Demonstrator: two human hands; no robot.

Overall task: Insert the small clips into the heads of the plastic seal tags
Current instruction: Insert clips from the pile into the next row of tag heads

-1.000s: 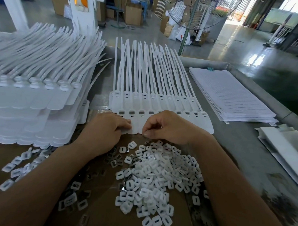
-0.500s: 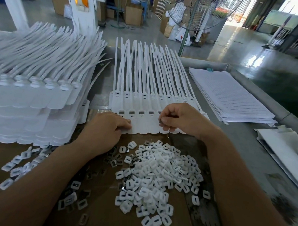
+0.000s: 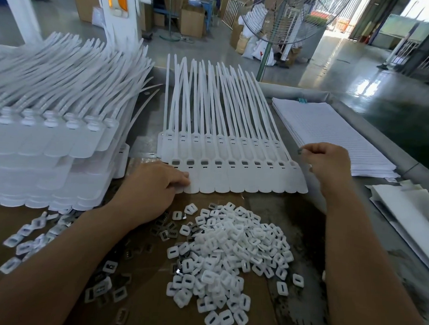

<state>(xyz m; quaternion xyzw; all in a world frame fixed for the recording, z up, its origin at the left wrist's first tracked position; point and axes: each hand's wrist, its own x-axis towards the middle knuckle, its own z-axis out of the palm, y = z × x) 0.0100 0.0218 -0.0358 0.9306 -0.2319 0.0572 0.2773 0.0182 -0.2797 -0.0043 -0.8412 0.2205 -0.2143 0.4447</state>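
Factory floor: glossy concrete, cardboard boxes, a pedestal fan, bulk piles of seal tags.

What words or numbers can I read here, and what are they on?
Nothing here can be read.
On the stack of white paper sheets: rows of fine lines, too small to read.
On the white sack with a red mark on the far floor: too blurred to read.
On the white plastic seal tags and the small white clips: no writing shows.

A grey table is covered at the near left by cardboard, with a tag stack laid left, a tag row in the middle, and paper and sheets right.
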